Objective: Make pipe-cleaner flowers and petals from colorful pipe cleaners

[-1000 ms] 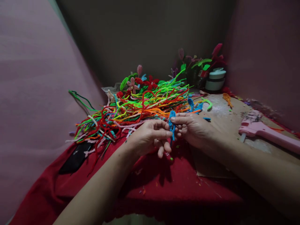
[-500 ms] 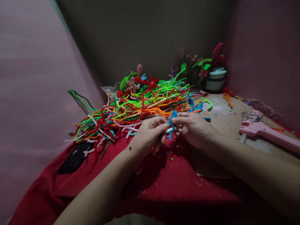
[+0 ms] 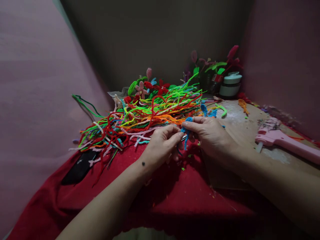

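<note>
A fuzzy blue pipe cleaner (image 3: 186,134), bent into a loop on top with loose ends hanging down, is pinched between both hands over the red cloth. My left hand (image 3: 162,142) closes thumb and fingers on its lower left side. Gripping the loop from the right is my right hand (image 3: 210,131), thumb across it. Part of a slim shiny tool shows behind the blue strand, mostly hidden by the fingers. Beyond the hands lies a big heap of coloured pipe cleaners (image 3: 152,111). Another blue looped piece (image 3: 204,109) rests just past my right hand.
A pink glue gun (image 3: 277,138) lies on the cardboard (image 3: 232,136) at right. A black phone-like slab (image 3: 78,170) sits at left on the red cloth (image 3: 160,186). Pipe-cleaner flowers (image 3: 162,87) and a lidded jar (image 3: 230,84) stand at the back.
Both hands have shifted slightly right with the blue pipe cleaner. A second blue end now hangs below, and the right thumb lies farther over the loop.
</note>
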Motion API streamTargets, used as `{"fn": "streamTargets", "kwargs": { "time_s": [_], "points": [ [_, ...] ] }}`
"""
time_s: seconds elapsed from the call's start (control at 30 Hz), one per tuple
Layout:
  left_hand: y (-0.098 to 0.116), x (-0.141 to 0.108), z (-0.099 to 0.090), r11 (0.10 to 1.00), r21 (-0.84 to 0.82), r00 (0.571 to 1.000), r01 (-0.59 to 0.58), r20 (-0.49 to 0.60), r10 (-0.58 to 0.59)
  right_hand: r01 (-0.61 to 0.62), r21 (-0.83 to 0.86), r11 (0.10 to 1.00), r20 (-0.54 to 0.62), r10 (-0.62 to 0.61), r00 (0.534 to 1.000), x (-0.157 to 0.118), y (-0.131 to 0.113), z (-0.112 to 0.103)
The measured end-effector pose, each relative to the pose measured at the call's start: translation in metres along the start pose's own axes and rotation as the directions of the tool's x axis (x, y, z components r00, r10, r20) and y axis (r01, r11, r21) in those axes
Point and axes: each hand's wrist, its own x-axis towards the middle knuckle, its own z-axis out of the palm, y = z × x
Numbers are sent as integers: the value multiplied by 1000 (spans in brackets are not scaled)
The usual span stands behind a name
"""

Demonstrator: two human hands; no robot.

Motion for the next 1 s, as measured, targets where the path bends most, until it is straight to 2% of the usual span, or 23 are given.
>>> {"fn": "streamTargets", "kwargs": {
  "time_s": [0.07,0.17,0.33,0.53,0.67,0.9,1.0],
  "points": [
    [3,0,-1,998,-57,999,39,35,-37,32,-40,999,18,-32,999,-2,-1,0],
    [6,-1,-2,991,-118,998,64,0,-64,5,-25,1000,57,-3,998,-4,-1,0],
    [6,0,-7,988,-154,993,15,-110,-32,-101,60,993,262,82,962,-7,-2,1],
    [3,3,-15,981,-189,988,-36,-153,7,-66,-101,993,354,98,930,-9,-11,1],
    [4,2,-16,984,-177,986,-35,-164,6,-45,-171,984,325,99,941,-9,-9,-1],
    [6,1,-13,991,-133,983,-36,-181,12,-87,130,988,238,54,970,-5,-9,0],
    [6,0,-9,991,-133,984,-33,-180,9,-26,163,986,160,0,987,-5,-11,1]
  ]
}}
